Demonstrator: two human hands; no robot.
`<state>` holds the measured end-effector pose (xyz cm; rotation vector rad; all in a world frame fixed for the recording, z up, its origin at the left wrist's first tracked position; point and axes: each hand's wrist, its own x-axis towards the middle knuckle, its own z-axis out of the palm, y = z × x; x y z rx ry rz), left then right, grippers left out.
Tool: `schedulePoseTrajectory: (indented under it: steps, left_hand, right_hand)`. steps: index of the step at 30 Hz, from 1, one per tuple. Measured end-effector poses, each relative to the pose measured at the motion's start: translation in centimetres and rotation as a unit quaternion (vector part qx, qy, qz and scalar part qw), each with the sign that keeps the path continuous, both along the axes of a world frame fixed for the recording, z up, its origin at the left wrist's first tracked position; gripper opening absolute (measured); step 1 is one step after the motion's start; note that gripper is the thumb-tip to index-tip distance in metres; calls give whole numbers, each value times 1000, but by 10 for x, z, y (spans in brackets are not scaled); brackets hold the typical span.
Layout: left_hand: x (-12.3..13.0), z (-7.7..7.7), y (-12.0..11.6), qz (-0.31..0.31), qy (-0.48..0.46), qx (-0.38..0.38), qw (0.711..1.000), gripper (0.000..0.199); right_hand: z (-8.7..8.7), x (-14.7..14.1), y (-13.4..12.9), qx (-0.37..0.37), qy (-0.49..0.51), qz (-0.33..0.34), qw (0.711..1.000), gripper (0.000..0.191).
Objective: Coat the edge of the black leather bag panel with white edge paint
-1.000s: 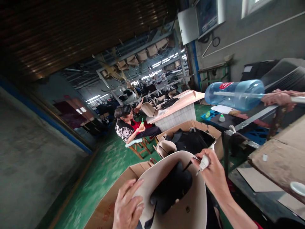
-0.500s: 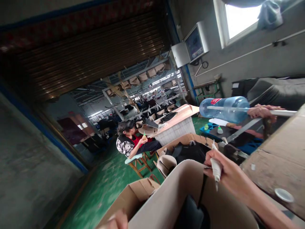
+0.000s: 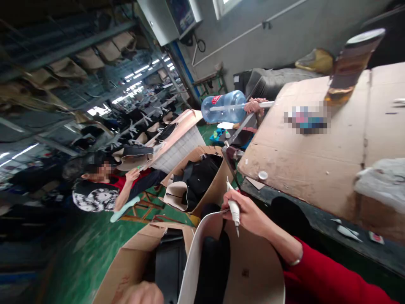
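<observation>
Bag: beige bag, open-topped, low in the view, just beside the cardboard-topped table
Right hand: right hand at the bag's rim, fingers wrapped round a white glue tube, nozzle down
Left hand: left hand at the bottom edge, mostly cut off; grip cannot be told
Box: 1 cardboard box touching the bag's left side

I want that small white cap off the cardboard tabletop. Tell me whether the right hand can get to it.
Probably yes. The right hand sits just below the table edge where the white cap lies, nothing between them, but its grip is full with a white tube.
</observation>
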<state>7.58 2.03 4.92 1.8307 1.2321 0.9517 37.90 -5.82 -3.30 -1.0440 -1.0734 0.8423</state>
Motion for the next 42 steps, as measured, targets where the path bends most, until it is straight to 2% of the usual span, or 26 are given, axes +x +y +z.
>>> schedulePoseTrajectory:
  steps: [2, 4, 7, 9, 11, 13, 16, 18, 21, 23, 25, 30, 34, 39, 42]
  left_hand:
    - [12, -15, 21, -64, -105, -9, 992, 27]
    - [30, -25, 42, -107, -157, -49, 981, 32]
    - [62, -29, 58, -204, -97, -162, 961, 48]
    - [81, -25, 58, -290, -29, -230, 929, 64]
    - [93, -19, 54, -350, 7, -269, 897, 75]
    - [98, -14, 48, -376, 21, -284, 882, 85]
    - [103, -12, 42, -382, 40, -277, 881, 95]
    - [108, -13, 38, -365, 72, -249, 894, 90]
    - [119, -16, 34, -332, 125, -208, 911, 58]
    - [126, -16, 33, -327, 137, -196, 914, 38]
    - [129, -16, 33, -326, 135, -196, 915, 31]
    - [133, -17, 29, -314, 124, -204, 919, 30]
    - [140, -27, 21, -264, 89, -191, 941, 23]
    - [147, -36, 17, -246, 76, -209, 944, 30]
    - [152, -37, 19, -238, 77, -222, 942, 32]
  right_hand:
    - [2, 0, 2, 6, -2, -9, 1000, 20]
    - [4, -3, 4, 7, -7, -16, 1000, 20]
    - [7, -8, 7, 25, -21, -27, 999, 19]
    - [9, -10, 7, 41, -29, -33, 998, 18]
    - [10, -11, 7, 50, -28, -37, 998, 19]
    - [11, -12, 6, 51, -24, -41, 998, 20]
    - [11, -14, 4, 46, -17, -42, 998, 20]
    - [11, -15, 3, 38, -8, -32, 999, 19]
    - [9, -18, 2, 27, 1, -21, 999, 20]
    - [7, -20, 2, 23, -12, -35, 999, 20]
    - [5, -20, 2, 21, -28, -58, 998, 21]
    - [4, -21, 2, 11, -29, -76, 997, 18]
    - [5, -18, 2, 16, -33, -100, 994, 15]
    - [6, -9, -2, 37, -61, -94, 993, 8]
    - [6, 2, -10, 42, -99, -87, 990, 17]
